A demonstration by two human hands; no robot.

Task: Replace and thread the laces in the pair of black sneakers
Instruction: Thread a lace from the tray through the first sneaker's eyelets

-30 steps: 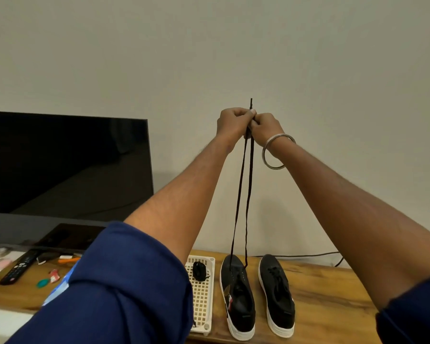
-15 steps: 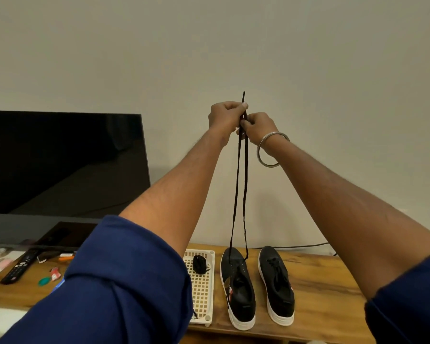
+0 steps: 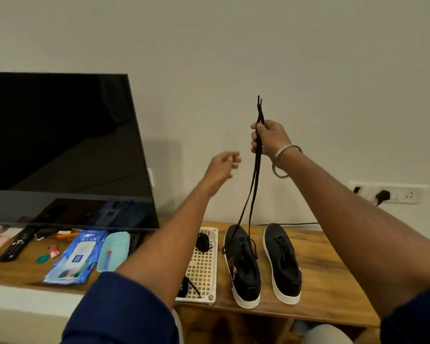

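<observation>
Two black sneakers with white soles stand side by side on the wooden table [image 3: 328, 281]. The left sneaker [image 3: 243, 266] has a black lace [image 3: 252, 192] running up from its front eyelets in two strands. My right hand [image 3: 268, 139] is raised above the shoes, shut on both strands, with the two lace tips sticking up above the fist. My left hand [image 3: 222, 168] is blurred, lower and to the left of the lace, fingers apart and holding nothing. The right sneaker [image 3: 282, 264] is laced.
A white perforated tray [image 3: 202, 271] left of the shoes holds a black lace bundle [image 3: 203, 242]. Further left lie a wipes pack [image 3: 76, 259], a light blue case [image 3: 113, 254] and a remote [image 3: 16, 244] under a dark TV [image 3: 60, 145]. A wall socket [image 3: 387, 193] is at right.
My left hand let go of the lace and dropped down to the left. My right hand keeps both strands. The view tilted down, showing more of the table.
</observation>
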